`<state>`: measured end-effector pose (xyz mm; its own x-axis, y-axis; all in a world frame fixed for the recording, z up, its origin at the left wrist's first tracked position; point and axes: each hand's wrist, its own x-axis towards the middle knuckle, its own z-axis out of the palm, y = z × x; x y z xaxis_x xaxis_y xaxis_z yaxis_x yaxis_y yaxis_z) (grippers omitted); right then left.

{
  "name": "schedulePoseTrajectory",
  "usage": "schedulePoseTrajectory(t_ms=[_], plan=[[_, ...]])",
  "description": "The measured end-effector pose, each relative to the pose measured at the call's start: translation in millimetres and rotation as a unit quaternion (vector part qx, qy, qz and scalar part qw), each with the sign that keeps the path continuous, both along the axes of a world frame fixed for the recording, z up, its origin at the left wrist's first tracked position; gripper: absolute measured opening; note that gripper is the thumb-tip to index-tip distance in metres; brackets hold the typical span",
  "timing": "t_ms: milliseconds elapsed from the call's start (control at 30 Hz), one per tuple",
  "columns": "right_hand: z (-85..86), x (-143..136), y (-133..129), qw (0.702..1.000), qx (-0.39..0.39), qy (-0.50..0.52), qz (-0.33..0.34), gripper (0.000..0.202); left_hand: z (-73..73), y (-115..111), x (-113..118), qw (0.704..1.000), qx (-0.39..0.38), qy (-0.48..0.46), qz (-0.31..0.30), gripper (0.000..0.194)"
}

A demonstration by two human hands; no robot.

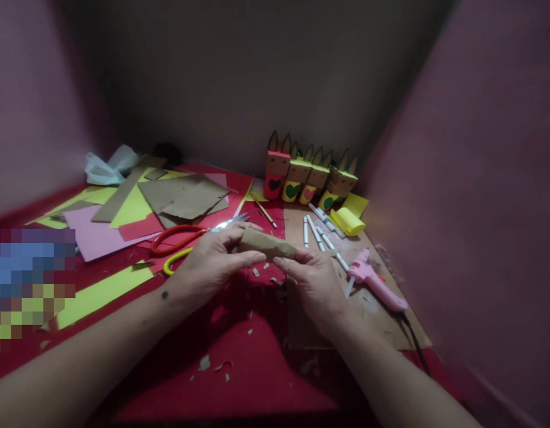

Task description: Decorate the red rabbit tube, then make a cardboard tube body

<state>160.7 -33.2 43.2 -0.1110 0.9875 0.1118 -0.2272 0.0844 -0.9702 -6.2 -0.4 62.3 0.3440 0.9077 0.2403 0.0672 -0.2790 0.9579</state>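
Note:
A strip of brown cardboard (268, 242) is held up between my two hands over the red cloth. My left hand (212, 261) pinches its left end, thumb in front and fingers behind. At its right end, my right hand (314, 279) grips it the same way. Just behind my left hand lie scissors (179, 238) with one red and one yellow handle, blades pointing right. A pink glue gun (373, 279) rests on a cardboard board (310, 327) to the right of my right hand.
Colored paper and cardboard pieces (185, 199) pile up at the left. Several animal-like paper figures (297, 178) stand at the back. White markers (319, 235), a pencil (264, 211) and folded yellow paper (350, 217) lie before them. Scraps litter the red cloth (252, 380). Walls rise on both sides.

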Motion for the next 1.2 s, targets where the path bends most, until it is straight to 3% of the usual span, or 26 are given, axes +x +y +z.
schedulePoseTrajectory(t_ms=[133,300,500,667,833,967,1200], plan=[[-0.9,3.3,-0.2,1.000,0.014,-0.009,-0.010,0.025,-5.9,5.5,-2.9,0.999,-0.021,-0.018,0.019,0.013],[2.4,3.4,-1.2,0.989,0.082,-0.042,-0.117,0.009,-8.7,6.2,0.5,0.998,-0.013,-0.049,0.034,0.012],[-0.8,1.9,1.5,0.991,-0.066,0.097,-0.067,0.014,-5.5,1.9,3.3,0.999,-0.026,-0.024,0.036,0.017],[-2.2,3.0,4.8,0.987,-0.088,0.087,-0.098,0.016,-4.9,0.8,2.4,0.992,0.026,-0.003,0.121,0.018],[-4.5,2.7,5.7,0.991,-0.045,0.063,-0.111,0.013,3.3,-0.8,-1.4,0.995,-0.073,0.010,0.067,0.011],[-5.3,1.2,4.8,0.993,-0.018,0.046,-0.108,0.010,1.4,-0.1,-1.9,0.984,-0.171,-0.045,0.019,0.021],[-3.7,-2.9,1.4,0.994,-0.003,0.088,-0.059,0.018,-9.4,3.6,0.4,0.975,-0.184,-0.126,-0.016,0.021]])
